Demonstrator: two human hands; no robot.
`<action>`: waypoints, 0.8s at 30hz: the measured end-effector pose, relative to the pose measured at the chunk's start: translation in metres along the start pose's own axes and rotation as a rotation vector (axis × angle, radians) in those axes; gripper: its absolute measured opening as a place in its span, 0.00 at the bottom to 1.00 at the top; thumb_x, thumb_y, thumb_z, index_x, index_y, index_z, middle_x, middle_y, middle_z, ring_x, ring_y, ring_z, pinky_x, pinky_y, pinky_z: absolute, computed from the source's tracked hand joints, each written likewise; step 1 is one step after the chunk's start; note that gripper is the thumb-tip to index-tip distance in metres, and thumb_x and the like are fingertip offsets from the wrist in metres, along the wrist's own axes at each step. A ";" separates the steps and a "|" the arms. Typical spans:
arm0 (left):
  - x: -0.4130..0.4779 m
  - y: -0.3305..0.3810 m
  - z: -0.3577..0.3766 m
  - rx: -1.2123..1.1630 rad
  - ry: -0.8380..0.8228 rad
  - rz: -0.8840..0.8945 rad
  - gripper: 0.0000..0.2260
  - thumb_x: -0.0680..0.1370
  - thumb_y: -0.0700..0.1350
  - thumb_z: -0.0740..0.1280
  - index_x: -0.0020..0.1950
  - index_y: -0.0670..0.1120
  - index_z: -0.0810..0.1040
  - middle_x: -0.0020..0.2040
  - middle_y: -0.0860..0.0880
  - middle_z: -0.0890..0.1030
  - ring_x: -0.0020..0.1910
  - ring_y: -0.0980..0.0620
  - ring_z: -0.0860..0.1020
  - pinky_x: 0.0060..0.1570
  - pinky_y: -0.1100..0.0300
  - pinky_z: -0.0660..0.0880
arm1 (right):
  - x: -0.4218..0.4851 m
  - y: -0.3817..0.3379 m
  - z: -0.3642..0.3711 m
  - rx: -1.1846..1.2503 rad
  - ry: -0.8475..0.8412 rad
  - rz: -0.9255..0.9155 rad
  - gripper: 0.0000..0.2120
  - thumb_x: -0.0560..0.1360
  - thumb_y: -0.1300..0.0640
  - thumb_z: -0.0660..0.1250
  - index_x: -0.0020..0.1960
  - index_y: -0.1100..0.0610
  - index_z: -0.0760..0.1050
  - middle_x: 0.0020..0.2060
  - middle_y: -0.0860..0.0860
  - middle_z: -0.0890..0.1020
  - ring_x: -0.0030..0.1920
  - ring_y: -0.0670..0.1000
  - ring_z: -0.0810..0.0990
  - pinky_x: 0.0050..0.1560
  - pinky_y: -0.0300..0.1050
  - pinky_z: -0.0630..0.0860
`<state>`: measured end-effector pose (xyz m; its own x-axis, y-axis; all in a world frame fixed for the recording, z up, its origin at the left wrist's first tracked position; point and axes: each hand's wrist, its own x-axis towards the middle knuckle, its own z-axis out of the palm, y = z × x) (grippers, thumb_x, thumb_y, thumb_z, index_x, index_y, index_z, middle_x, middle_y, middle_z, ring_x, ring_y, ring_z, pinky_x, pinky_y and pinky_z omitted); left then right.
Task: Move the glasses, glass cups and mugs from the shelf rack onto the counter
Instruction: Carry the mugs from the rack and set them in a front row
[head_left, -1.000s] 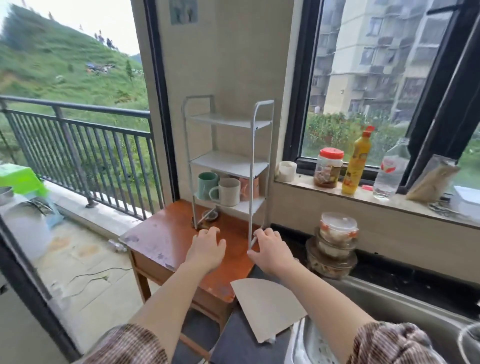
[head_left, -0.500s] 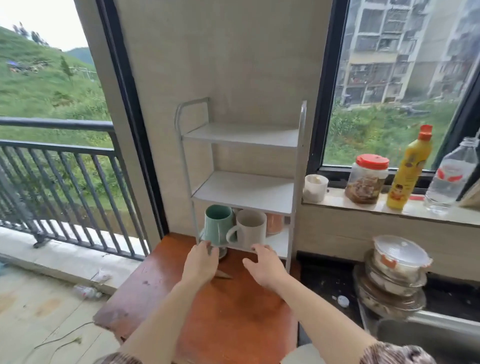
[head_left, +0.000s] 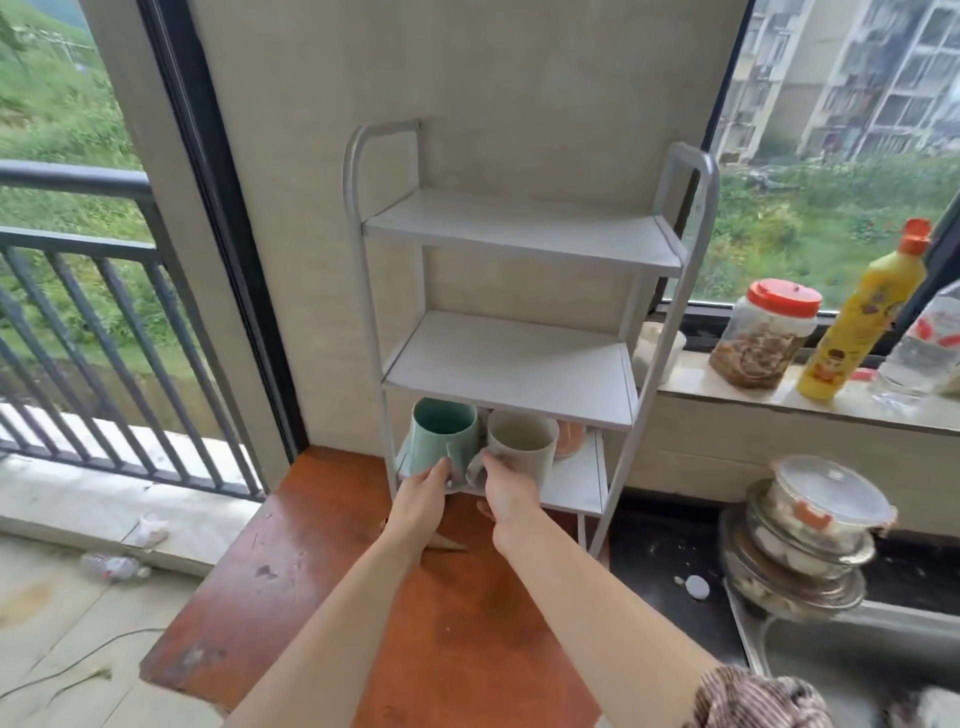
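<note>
Left hand (head_left: 422, 501): fingers (head_left: 435, 470) curled against the lower front of the green mug (head_left: 441, 434), by its handle; a closed grasp cannot be confirmed from this angle. Right hand (head_left: 508, 493): fingers (head_left: 493, 460) hooked at the handle of the beige mug (head_left: 521, 449); whether they are fully closed around it cannot be told.

Both mugs stand on the bottom shelf (head_left: 576, 483) of the grey shelf rack (head_left: 519, 358), long axes roughly upright, mouths open toward the camera and upward. The green mug leans slightly left at the top. The two handles face forward and inward, toward each other, just beside one another. The green mug sits at the left end of the shelf, the beige mug touching or nearly touching it on the right. Behind the beige mug, an orange cup (head_left: 569, 439), partly hidden.

Edges: the middle shelf (head_left: 511, 364) overhangs close above the mug rims. Rack uprights flank the bottom shelf left and right. The front is open.

The brown tabletop (head_left: 363, 597) in front of the rack is largely bare, except a small object lying under the left wrist, too hidden to identify. Right of the rack: black counter (head_left: 660, 551), then stacked lidded bowls (head_left: 810, 535).
</note>
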<state>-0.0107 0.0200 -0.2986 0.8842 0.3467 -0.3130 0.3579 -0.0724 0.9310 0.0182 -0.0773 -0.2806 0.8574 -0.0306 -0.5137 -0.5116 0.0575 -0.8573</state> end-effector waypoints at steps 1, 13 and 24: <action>0.001 0.000 0.000 -0.030 -0.020 -0.035 0.18 0.79 0.57 0.55 0.59 0.50 0.77 0.56 0.48 0.78 0.57 0.49 0.75 0.57 0.54 0.69 | 0.001 -0.002 0.001 0.037 0.011 0.026 0.09 0.77 0.52 0.64 0.45 0.59 0.75 0.44 0.53 0.78 0.45 0.51 0.75 0.57 0.48 0.74; 0.004 0.009 0.008 -0.043 0.022 -0.101 0.24 0.79 0.60 0.54 0.67 0.46 0.71 0.58 0.45 0.77 0.58 0.45 0.74 0.58 0.49 0.74 | -0.001 0.003 -0.038 -0.032 0.049 -0.008 0.13 0.76 0.49 0.66 0.55 0.57 0.74 0.43 0.52 0.79 0.44 0.51 0.76 0.50 0.47 0.77; -0.031 -0.016 0.008 -0.052 0.021 -0.041 0.20 0.80 0.58 0.56 0.65 0.48 0.72 0.57 0.45 0.78 0.55 0.45 0.78 0.57 0.47 0.77 | -0.025 0.005 -0.098 -0.068 -0.010 0.004 0.13 0.76 0.56 0.68 0.58 0.62 0.75 0.52 0.56 0.81 0.54 0.58 0.80 0.44 0.49 0.81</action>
<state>-0.0412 0.0035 -0.3050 0.8625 0.3676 -0.3478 0.3775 -0.0094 0.9260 -0.0114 -0.1743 -0.2754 0.8557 -0.0209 -0.5171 -0.5173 -0.0108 -0.8557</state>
